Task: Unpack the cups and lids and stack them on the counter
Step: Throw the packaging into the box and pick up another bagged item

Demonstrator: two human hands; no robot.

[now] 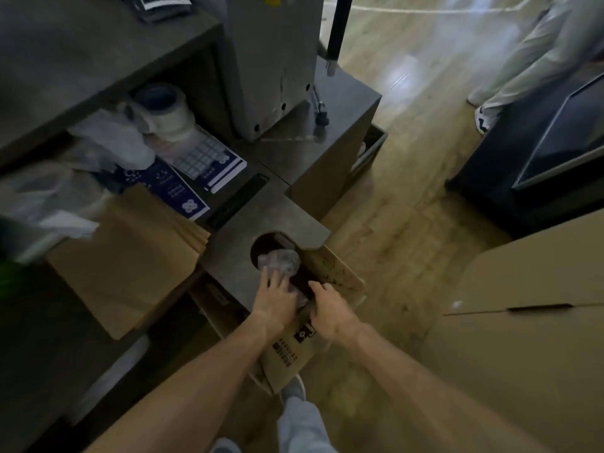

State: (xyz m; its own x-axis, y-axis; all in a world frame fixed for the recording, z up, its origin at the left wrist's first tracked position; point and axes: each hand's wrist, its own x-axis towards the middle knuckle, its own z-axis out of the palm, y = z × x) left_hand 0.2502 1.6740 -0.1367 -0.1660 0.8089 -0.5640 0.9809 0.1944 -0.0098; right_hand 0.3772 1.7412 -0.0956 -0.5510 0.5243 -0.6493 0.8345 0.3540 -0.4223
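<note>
An open cardboard box (pixel 340 276) stands on the floor beside a low grey counter (pixel 235 256). A crumpled clear plastic bag (pixel 281 260) lies over the round hole in that counter and runs down into the box. My left hand (pixel 274 297) rests on the counter's edge with its fingers spread on the plastic. My right hand (pixel 328 307) reaches into the box mouth, fingers curled on the plastic there. Whatever the bag holds is hidden.
Brown paper bags (pixel 130 253) and blue leaflets (pixel 183 188) lie on the shelf at left, with tape rolls (pixel 163 106) behind. A grey machine column (pixel 271 60) rises at the back. A large closed carton (pixel 529 338) stands at right. Another person's legs (pixel 510 67) are at the far right.
</note>
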